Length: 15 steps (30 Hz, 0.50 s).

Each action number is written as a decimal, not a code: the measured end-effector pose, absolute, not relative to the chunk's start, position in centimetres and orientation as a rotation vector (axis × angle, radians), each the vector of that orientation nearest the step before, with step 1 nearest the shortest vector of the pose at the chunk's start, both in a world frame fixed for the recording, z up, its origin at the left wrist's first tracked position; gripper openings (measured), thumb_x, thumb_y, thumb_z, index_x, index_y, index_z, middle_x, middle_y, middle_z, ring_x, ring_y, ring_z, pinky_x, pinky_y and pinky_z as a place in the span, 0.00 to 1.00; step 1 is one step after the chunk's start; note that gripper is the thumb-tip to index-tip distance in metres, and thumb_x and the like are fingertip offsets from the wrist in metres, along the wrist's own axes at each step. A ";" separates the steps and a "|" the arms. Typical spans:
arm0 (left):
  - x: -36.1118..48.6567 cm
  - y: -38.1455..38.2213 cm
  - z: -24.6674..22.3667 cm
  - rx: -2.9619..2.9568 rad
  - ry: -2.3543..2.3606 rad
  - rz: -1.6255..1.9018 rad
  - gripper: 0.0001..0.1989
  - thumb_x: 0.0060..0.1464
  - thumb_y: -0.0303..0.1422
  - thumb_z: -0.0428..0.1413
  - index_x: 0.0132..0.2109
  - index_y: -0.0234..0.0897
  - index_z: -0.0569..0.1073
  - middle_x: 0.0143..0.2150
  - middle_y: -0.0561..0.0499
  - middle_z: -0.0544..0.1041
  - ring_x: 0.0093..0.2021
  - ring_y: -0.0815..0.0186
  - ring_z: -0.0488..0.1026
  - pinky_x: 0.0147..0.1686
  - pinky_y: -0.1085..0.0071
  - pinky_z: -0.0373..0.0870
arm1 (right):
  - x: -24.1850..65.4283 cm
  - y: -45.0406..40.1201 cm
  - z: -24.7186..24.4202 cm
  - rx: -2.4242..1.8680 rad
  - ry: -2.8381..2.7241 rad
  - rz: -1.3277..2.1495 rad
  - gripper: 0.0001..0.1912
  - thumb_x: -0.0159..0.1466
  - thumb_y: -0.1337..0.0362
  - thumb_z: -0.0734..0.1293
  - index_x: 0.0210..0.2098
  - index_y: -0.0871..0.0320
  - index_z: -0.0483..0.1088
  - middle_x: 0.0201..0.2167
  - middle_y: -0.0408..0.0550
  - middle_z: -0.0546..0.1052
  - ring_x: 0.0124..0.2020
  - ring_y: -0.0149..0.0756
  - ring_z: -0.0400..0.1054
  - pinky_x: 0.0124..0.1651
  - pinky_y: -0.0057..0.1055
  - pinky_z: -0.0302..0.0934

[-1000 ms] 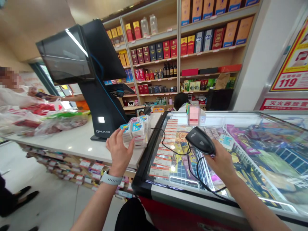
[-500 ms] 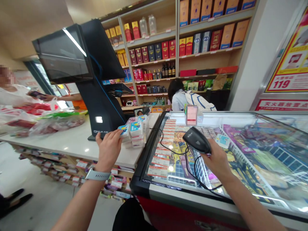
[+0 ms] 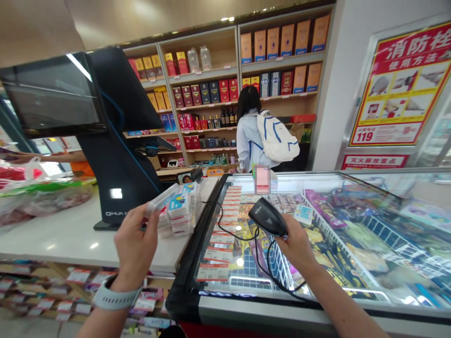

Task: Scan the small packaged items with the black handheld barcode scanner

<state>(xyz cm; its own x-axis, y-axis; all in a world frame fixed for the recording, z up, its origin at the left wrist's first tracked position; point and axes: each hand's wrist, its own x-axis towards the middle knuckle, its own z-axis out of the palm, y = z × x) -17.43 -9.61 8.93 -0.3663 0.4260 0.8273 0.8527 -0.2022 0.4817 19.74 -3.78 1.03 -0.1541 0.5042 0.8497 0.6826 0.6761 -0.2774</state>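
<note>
My left hand [image 3: 136,246], wearing a watch with a pale band, pinches the edge of a small clear plastic case [image 3: 162,199]. The case is tilted up at the near-left side of stacked flat packs [image 3: 180,213] with blue and white labels, on the white counter. In my right hand [image 3: 298,241] is a black barcode scanner [image 3: 267,217], held over the glass top of a chest freezer [image 3: 246,277]. Its black cable [image 3: 257,256] loops across the glass.
A black checkout terminal [image 3: 120,141] stands on the counter [image 3: 81,241], left of the packs. Plastic bags [image 3: 45,204] lie farther left. Beyond the freezer, a person with a white backpack [image 3: 276,136] faces shelves of boxed bottles [image 3: 211,91]. Price tags [image 3: 220,253] line the freezer's left side.
My left hand has lifted and tilted the clear case at the stack. The scanner stays in my right hand. The person with the backpack has straightened up, and my view has shifted.
</note>
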 end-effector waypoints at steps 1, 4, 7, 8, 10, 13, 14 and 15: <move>-16.4 -9.0 8.8 -1.526 -1.751 -1.707 0.16 0.57 0.44 0.55 0.46 0.39 0.76 0.39 0.49 0.78 0.38 0.61 0.73 0.42 0.66 0.71 | 19.8 -3.8 1.0 -0.943 -1.809 -0.205 0.16 0.60 0.69 0.62 0.48 0.56 0.65 0.40 0.51 0.75 0.41 0.44 0.70 0.42 0.40 0.67; -13.0 -6.5 8.0 -1.735 -1.850 -2.225 0.20 0.51 0.48 0.59 0.43 0.36 0.77 0.35 0.50 0.78 0.34 0.64 0.74 0.36 0.70 0.71 | 19.8 -3.7 1.0 -0.944 -1.798 -0.206 0.16 0.60 0.69 0.62 0.48 0.56 0.64 0.40 0.51 0.75 0.41 0.44 0.71 0.43 0.40 0.67; -9.7 -3.8 6.9 -1.871 -1.800 -2.790 0.22 0.48 0.48 0.62 0.42 0.35 0.76 0.38 0.48 0.79 0.35 0.66 0.75 0.37 0.72 0.72 | 19.9 -3.7 1.0 -0.942 -1.785 -0.232 0.16 0.60 0.69 0.62 0.48 0.56 0.64 0.39 0.51 0.75 0.41 0.44 0.71 0.42 0.40 0.68; -8.7 -3.0 6.5 -1.907 -1.773 -2.917 0.22 0.48 0.47 0.62 0.42 0.34 0.76 0.39 0.47 0.79 0.35 0.67 0.75 0.37 0.72 0.72 | 19.9 -3.7 1.0 -0.943 -1.781 -0.239 0.16 0.60 0.69 0.62 0.48 0.56 0.64 0.39 0.51 0.75 0.40 0.44 0.71 0.41 0.39 0.68; -7.0 -1.5 5.8 -1.907 -1.758 -3.097 0.21 0.46 0.45 0.64 0.42 0.34 0.76 0.40 0.47 0.79 0.34 0.68 0.75 0.38 0.72 0.73 | 20.0 -3.7 1.0 -0.947 -1.776 -0.243 0.16 0.60 0.69 0.62 0.48 0.56 0.64 0.39 0.51 0.75 0.40 0.43 0.71 0.41 0.39 0.67; -5.3 0.2 4.8 -1.877 -1.711 -3.246 0.20 0.45 0.39 0.65 0.44 0.33 0.75 0.41 0.46 0.79 0.34 0.70 0.75 0.41 0.71 0.73 | 20.0 -3.6 1.0 -0.953 -1.769 -0.238 0.15 0.60 0.68 0.62 0.47 0.56 0.64 0.38 0.51 0.75 0.39 0.43 0.71 0.40 0.38 0.67; -4.9 0.6 4.5 -1.876 -1.703 -3.272 0.19 0.45 0.37 0.65 0.44 0.33 0.75 0.41 0.46 0.79 0.35 0.70 0.75 0.42 0.70 0.72 | 20.0 -3.6 1.0 -0.954 -1.769 -0.232 0.15 0.60 0.68 0.62 0.47 0.56 0.64 0.38 0.51 0.75 0.39 0.43 0.71 0.39 0.38 0.67; -4.5 1.1 4.2 -1.873 -1.703 -3.293 0.19 0.44 0.35 0.65 0.44 0.33 0.75 0.40 0.46 0.79 0.35 0.70 0.75 0.43 0.69 0.72 | 20.0 -3.6 1.0 -0.957 -1.769 -0.226 0.15 0.60 0.68 0.62 0.47 0.56 0.65 0.38 0.51 0.75 0.39 0.43 0.71 0.39 0.38 0.67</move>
